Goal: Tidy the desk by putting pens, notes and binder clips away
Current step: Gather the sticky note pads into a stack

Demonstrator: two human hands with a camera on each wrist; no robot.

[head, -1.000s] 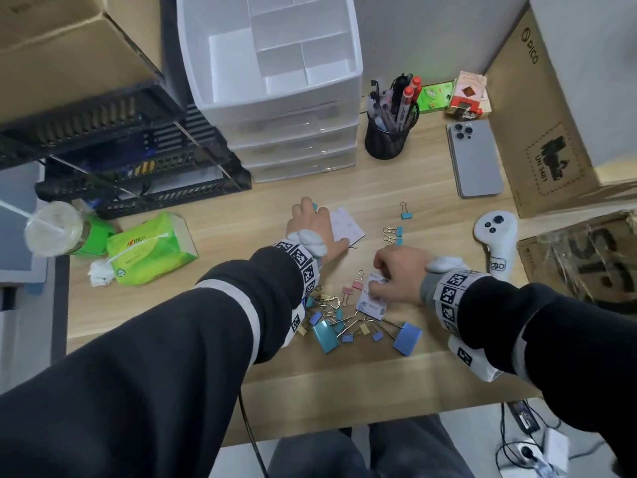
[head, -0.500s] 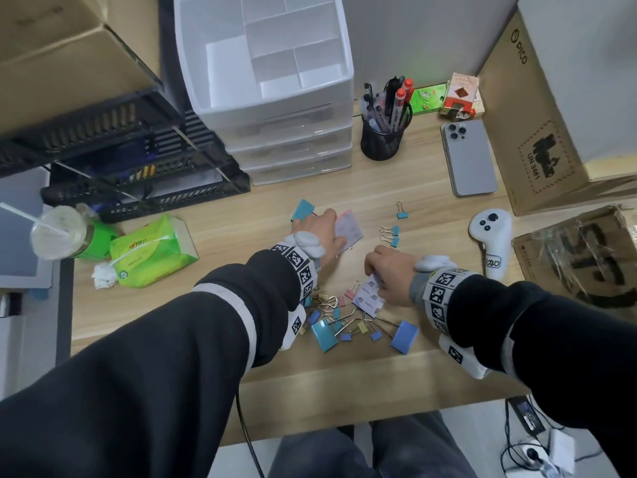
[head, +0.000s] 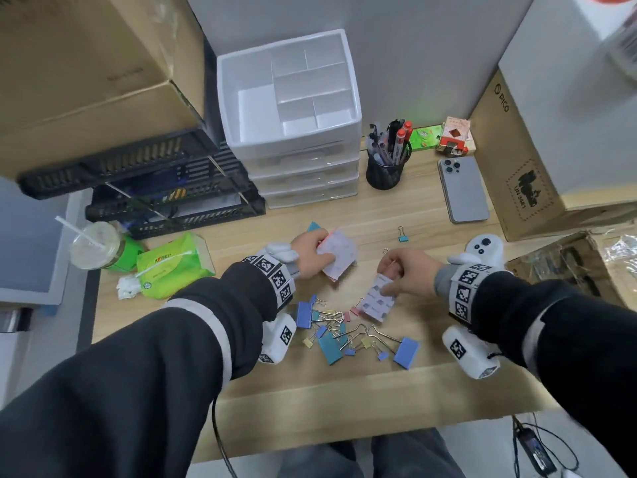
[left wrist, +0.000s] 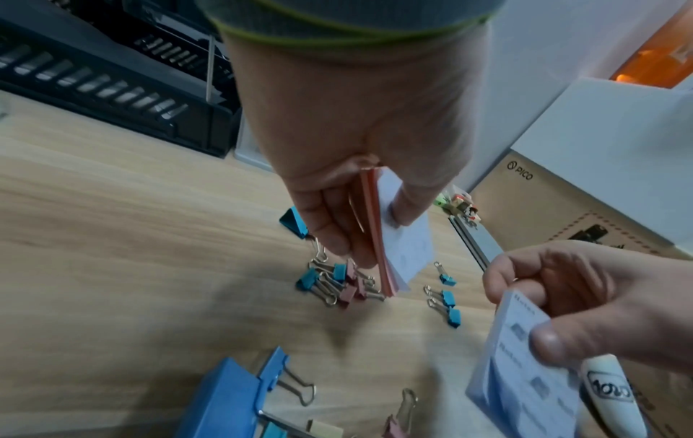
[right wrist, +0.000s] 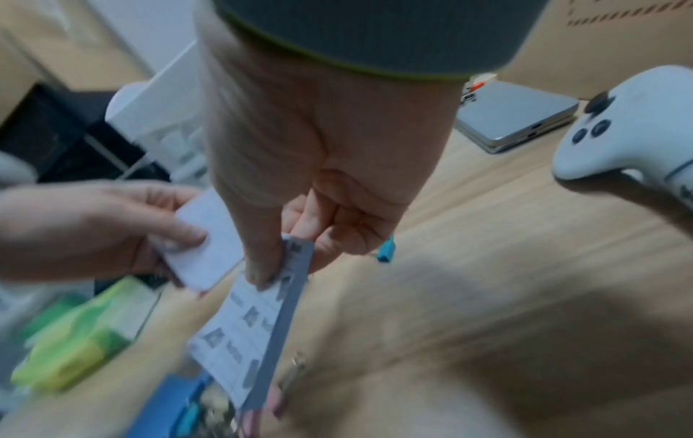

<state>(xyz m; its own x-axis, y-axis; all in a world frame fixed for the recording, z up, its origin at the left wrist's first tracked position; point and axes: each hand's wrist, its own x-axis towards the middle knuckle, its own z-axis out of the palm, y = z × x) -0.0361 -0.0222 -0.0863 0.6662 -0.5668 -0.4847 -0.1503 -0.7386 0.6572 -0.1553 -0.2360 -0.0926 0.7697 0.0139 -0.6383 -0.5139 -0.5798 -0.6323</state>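
My left hand pinches a white and pink note pad between thumb and fingers, lifted off the wooden desk. Just to its right, my right hand pinches a second note pad with grey printed squares, also raised. Several binder clips, blue, teal, pink and yellow, lie scattered below both hands near the front edge. One small blue clip lies alone further back. A black mesh cup holds several pens.
A white drawer organizer with open top compartments stands at the back. Black trays and a cardboard box sit left, with a green tissue pack and a drink cup. A phone, a white controller and boxes lie right.
Both hands have lifted their note pads off the desk and drawn closer together. A teal clip that the left hand covered now shows behind it.
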